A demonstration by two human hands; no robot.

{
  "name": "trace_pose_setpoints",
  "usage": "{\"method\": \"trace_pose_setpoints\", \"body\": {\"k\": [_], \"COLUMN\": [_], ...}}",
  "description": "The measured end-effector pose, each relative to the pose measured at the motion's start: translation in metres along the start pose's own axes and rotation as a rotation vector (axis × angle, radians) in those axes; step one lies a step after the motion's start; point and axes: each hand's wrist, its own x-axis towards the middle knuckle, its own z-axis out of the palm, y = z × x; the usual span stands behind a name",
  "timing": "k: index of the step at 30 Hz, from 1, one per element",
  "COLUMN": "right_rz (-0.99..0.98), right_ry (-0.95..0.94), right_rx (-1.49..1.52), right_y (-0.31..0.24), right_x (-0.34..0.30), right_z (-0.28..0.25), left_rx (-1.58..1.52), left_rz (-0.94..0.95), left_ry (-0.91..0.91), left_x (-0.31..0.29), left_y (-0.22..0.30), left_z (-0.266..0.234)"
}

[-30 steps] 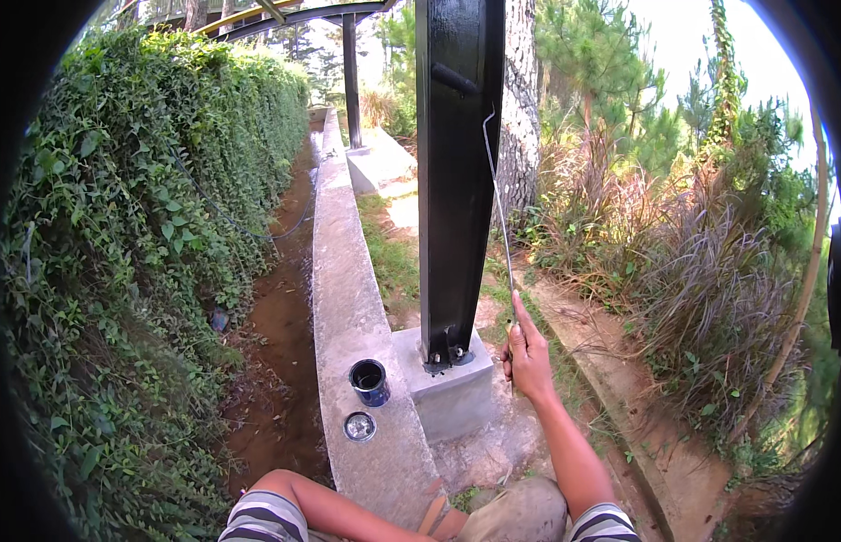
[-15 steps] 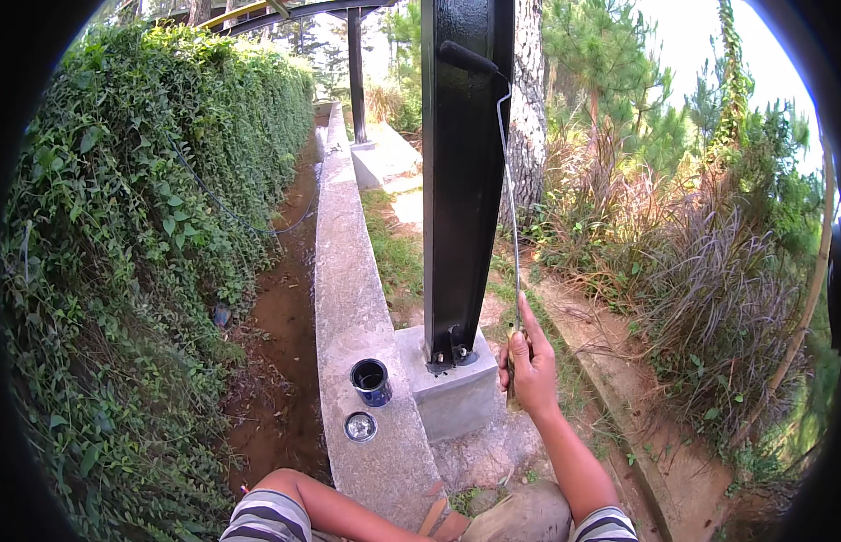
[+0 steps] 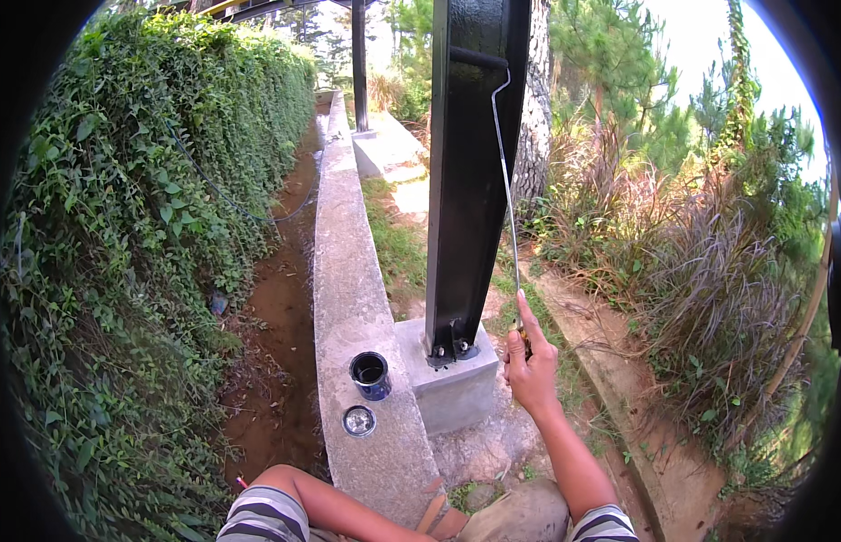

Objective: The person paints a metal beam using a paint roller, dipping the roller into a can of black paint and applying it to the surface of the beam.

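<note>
Concrete ledge [image 3: 344,262], can [image 3: 373,381] near edge, right hand [image 3: 532,366] well apart, holding roller [image 3: 477,58]

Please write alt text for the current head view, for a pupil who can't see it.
A person's right hand holds a long-handled paint roller against a black column standing on a concrete block. To the left, an open can and a round, shiny lid sit on a low concrete wall, with leafy greenery further left.
</note>
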Motion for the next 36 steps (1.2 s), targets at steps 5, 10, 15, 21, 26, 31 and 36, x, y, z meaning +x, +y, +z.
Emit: {"method": "trace_pose_setpoints", "body": {"k": [5,10,15,21,26,31,36], "right_rz": [-0.103,-0.261,0.000,-0.130,-0.191,-0.209,-0.225], "right_ry": [0.231,0.353,0.058,0.004,0.099,0.139,0.205], "right_rx": [-0.127,-0.516,-0.765,-0.645,-0.467,-0.414,-0.450], "right_y": [0.008,0.036,0.048,0.047,0.045,-0.024,-0.104], "right_x": [-0.004,-0.002,-0.026,-0.030,-0.004,0.063,0.134], "right_z": [-0.003,-0.020,-0.009,0.013,0.013,0.017,-0.011], "left_rx": [0.005,-0.001,-0.008,-0.015,-0.007,-0.017,-0.020], "left_rz": [-0.005,-0.010,-0.002,-0.007,0.001,-0.008,0.013], "left_ry": [0.004,0.006,-0.010,-0.019,-0.009,-0.006,0.004], "left_x": [-0.001,0.000,0.004,0.005,0.011,0.008,0.016], "left_y": [0.001,0.003,0.002,-0.001,-0.001,-0.001,0.001], "left_z": [0.001,0.002,0.003,0.003,0.000,-0.003,-0.011]}}
